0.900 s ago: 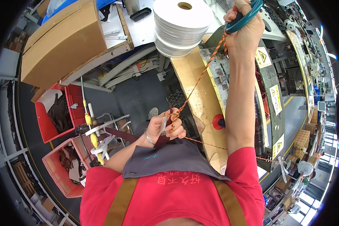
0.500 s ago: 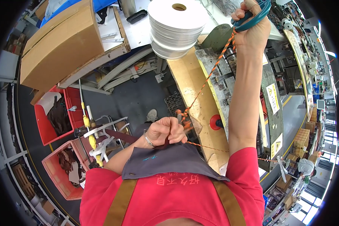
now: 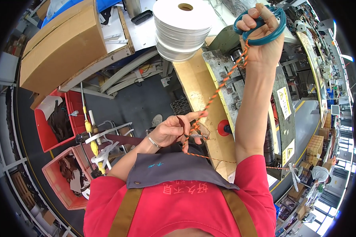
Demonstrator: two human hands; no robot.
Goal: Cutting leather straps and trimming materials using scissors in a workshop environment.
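Observation:
My right hand (image 3: 267, 35) is raised at the upper right, its fingers through the teal handles of a pair of scissors (image 3: 281, 33). The blades cannot be made out. Tied to a handle, an orange-and-black cord (image 3: 222, 83) slants down to my left hand (image 3: 171, 131) in front of my apron. There it bends around my fingers in a knotted bunch, the index finger stretched along it. A thin length of the cord runs on rightward past my right sleeve. A dark maroon strip (image 3: 124, 140) passes behind my left wrist; part of it seems to show between the fingers.
A stack of white reels (image 3: 182, 29) stands on the bench ahead. Left of it is a large cardboard box (image 3: 63, 47). Red bins (image 3: 61, 173) with brown pieces sit at the left, beside a rack with yellow fittings (image 3: 89, 126). A metal machine (image 3: 227, 89) stands right, near a red knob (image 3: 224, 128).
My right hand has come slightly down with the scissors, showing more of the handles. My left hand has opened out from a pinch, its fingers now among the knotted cord.

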